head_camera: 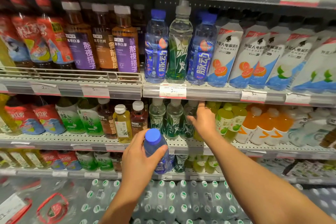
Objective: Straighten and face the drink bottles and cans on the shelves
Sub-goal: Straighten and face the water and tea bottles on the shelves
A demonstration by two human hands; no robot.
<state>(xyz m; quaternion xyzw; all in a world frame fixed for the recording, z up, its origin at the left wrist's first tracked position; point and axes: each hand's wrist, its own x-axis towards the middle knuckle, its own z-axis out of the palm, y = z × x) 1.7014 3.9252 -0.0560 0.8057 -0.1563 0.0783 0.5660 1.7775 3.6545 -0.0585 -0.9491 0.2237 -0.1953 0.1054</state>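
My left hand (140, 158) grips a blue-capped clear bottle with a blue label (157, 151), held in front of the shelves below the middle shelf's edge. My right hand (202, 117) reaches into the middle shelf and wraps around a clear green-labelled bottle (190, 114), the rightmost of three such bottles. On the shelf above, one tall green-labelled bottle (180, 45) stands between two blue-labelled bottles (156, 47) (203, 51).
Purple and brown tea bottles (101, 40) stand at upper left, white pouch-shaped bottles (254, 54) at upper right, orange bottles (258, 123) and lime-green bottles (227, 120) right of my right hand. Shrink-wrapped water packs (163, 200) lie at the bottom. Price-tag rails (172, 91) edge each shelf.
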